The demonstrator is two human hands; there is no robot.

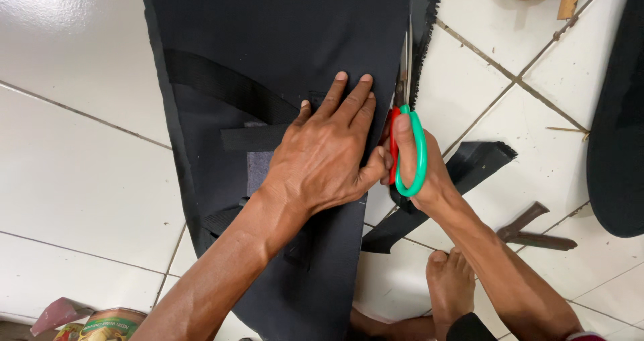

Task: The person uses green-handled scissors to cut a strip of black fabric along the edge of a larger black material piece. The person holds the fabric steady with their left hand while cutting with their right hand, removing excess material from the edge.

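Left hand (pixel 329 150) flat, ungrasping, on black fabric (pixel 282 39); right hand (pixel 419 163) gripping green-handled scissors (pixel 406 123); tin can (pixel 111 325) contents unseen.

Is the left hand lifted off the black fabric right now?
No, the left hand lies flat with fingers spread on the black fabric, beside the green-handled scissors held by the right hand.
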